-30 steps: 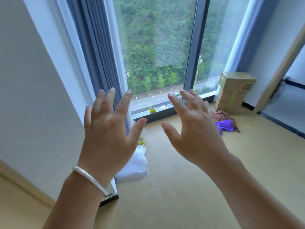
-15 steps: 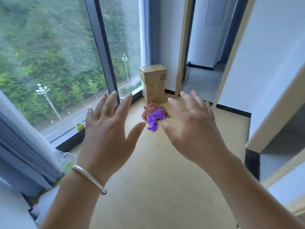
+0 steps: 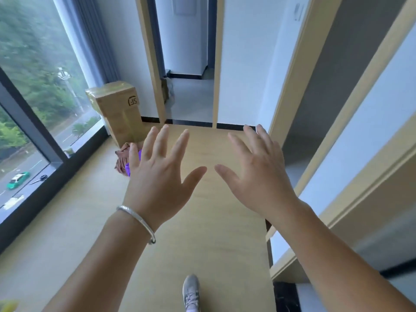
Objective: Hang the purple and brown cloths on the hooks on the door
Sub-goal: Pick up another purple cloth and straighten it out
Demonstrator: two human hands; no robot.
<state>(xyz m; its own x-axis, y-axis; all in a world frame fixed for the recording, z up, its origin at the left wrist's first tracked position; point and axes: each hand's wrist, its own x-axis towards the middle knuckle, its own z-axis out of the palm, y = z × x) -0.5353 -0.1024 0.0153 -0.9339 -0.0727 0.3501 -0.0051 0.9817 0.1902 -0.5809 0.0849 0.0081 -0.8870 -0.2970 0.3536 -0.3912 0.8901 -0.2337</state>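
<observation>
- The left hand [image 3: 161, 176] is raised in front of the camera, back toward the viewer, fingers straight and spread apart, holding nothing; a silver bangle [image 3: 137, 221] circles its wrist
- The right hand [image 3: 258, 174] is raised beside it, apart from it, fingers likewise straight and fanned out, gripping nothing; the two thumbs point toward each other with a gap between them
- The brown cloth [image 3: 122, 157] lies crumpled on the light wooden floor [image 3: 78, 221], just in front of a cardboard box [image 3: 117, 109] standing in the corner by the window [image 3: 33, 86]; the purple cloth [image 3: 128, 170] lies on it, mostly hidden behind the left hand's little finger
- Both cloths are well apart from either hand in depth; neither hand touches them
- Beyond the box, an open doorway [image 3: 189, 64] with a pale wood frame shows a grey-floored passage; no hooks can be made out
- A pair of scissors [image 3: 39, 179] lies on the dark window sill; a grey sneaker [image 3: 191, 291] shows at the bottom edge
</observation>
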